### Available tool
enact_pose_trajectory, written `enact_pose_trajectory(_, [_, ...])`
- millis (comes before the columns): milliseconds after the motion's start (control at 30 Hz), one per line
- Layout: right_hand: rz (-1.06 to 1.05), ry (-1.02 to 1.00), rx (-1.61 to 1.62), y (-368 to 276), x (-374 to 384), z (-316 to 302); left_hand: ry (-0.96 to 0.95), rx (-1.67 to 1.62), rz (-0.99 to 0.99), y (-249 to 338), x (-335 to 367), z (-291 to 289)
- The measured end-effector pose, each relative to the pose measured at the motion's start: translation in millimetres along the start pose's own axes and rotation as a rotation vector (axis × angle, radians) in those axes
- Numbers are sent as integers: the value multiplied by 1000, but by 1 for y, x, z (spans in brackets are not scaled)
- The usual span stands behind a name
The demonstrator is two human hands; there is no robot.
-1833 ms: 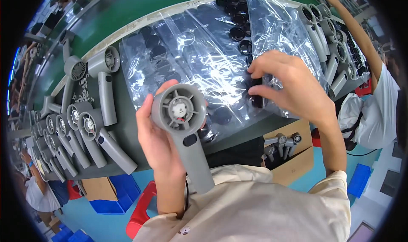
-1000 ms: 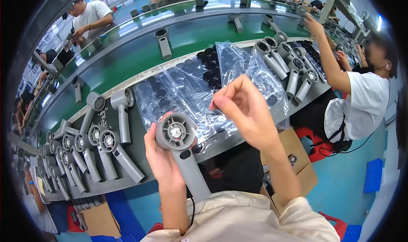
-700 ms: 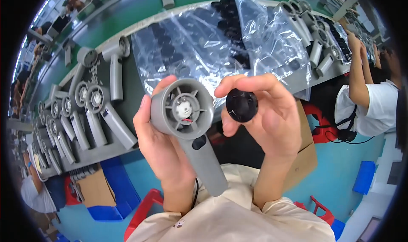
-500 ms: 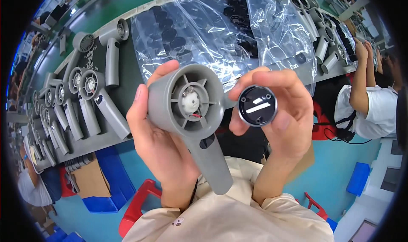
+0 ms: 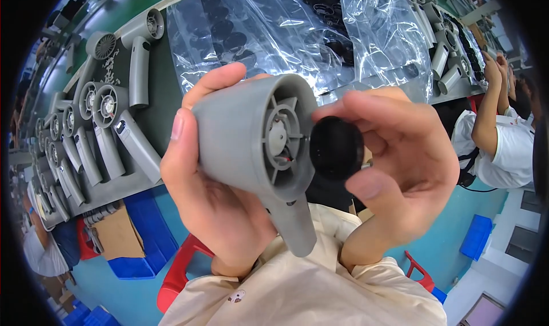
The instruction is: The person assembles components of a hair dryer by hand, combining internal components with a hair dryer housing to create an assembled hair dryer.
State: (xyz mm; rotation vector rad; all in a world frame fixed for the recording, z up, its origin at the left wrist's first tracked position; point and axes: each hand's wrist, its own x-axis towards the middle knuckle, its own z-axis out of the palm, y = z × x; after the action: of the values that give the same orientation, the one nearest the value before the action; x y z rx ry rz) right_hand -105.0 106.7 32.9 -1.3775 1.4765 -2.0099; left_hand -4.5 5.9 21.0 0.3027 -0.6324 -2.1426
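Note:
A grey handheld fan [image 5: 234, 134] is gripped around its head by my left hand [image 5: 200, 166]. Its open round end faces right, showing a spoked ring with a white motor hub [image 5: 278, 137] and a bit of red wire inside. The fan's handle points down toward my lap. Between the thumb and fingers of my right hand [image 5: 412, 154] is a round black cap [image 5: 336, 147], held close beside the fan's open end. Its dark face is turned toward me. Whether the cap touches the rim I cannot tell.
Several grey fans [image 5: 108, 106] and fan handles lie along the left of the table [image 5: 154, 86]. Clear plastic bags [image 5: 257, 40] with black round parts cover its middle. Below left stands a blue bin [image 5: 151, 229] with cardboard. A co-worker in a white sleeve [image 5: 506, 148] is at the right.
The fan has turned so its open end faces more to the right. My right hand has flipped the cap from its hollow side to its dark face and brought it nearer the fan.

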Motion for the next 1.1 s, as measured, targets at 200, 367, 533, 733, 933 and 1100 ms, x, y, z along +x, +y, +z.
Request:
enact_pose_trajectory(200, [14, 0, -50, 1, 2, 1, -38, -3, 24, -1, 0, 2])
enact_pose_trajectory(367, [30, -35, -33, 2, 1, 0, -32, 11, 18, 0, 1, 1])
enact_pose_trajectory(533, [83, 15, -12, -2, -1, 4, -38, 10, 17, 1, -1, 0])
enact_pose_trajectory(733, [33, 6, -54, 0, -4, 1, -81, 4, 15, 0, -1, 0])
enact_pose_trajectory(933, [90, -19, 15, -1, -2, 1, -53, 128, 84, -1, -2, 4])
enact_pose_trajectory(1100, [138, -53, 44, 0, -3, -1, -72, 115, 85, -2, -2, 2])
